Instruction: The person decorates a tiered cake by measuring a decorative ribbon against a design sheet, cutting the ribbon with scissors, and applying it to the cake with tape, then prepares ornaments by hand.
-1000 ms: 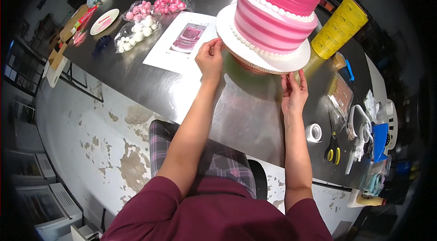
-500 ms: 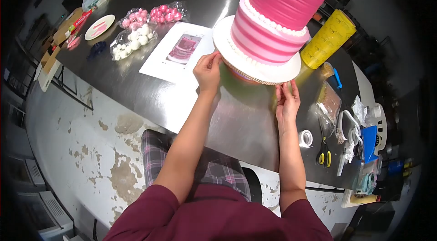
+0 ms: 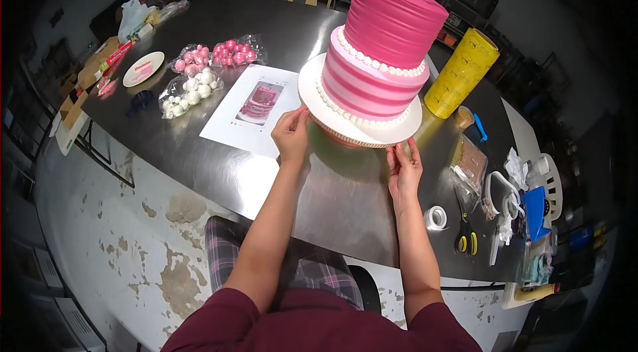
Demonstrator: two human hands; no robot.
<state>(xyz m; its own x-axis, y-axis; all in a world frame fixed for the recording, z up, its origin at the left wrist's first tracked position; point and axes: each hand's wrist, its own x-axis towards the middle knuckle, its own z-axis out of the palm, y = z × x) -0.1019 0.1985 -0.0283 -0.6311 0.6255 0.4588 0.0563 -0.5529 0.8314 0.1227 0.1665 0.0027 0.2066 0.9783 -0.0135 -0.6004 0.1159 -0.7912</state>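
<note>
A two-tier pink cake [image 3: 372, 89] with white beaded borders and a gold topper stands on a round white board [image 3: 316, 96]. My left hand [image 3: 291, 134] pinches the gold-trimmed edge of the board at its left. At the front right of the board, my right hand [image 3: 405, 165] has its fingertips at the edge from below, thumb and fingers close together. Left of the cake lies a printed sheet [image 3: 226, 113] with a picture of a pink cake. The support under the board is mostly hidden.
Bags of pink balls [image 3: 232, 53] and white balls [image 3: 193, 91] lie left, near a white plate [image 3: 143, 69]. On the right are a yellow roll [image 3: 462, 73], a tape roll [image 3: 435, 218], scissors [image 3: 467, 239] and a blue scraper [image 3: 536, 211].
The view has tilted up, so the cake and table sit lower and more of the room shows behind. Both hands are still at the board's edge.
</note>
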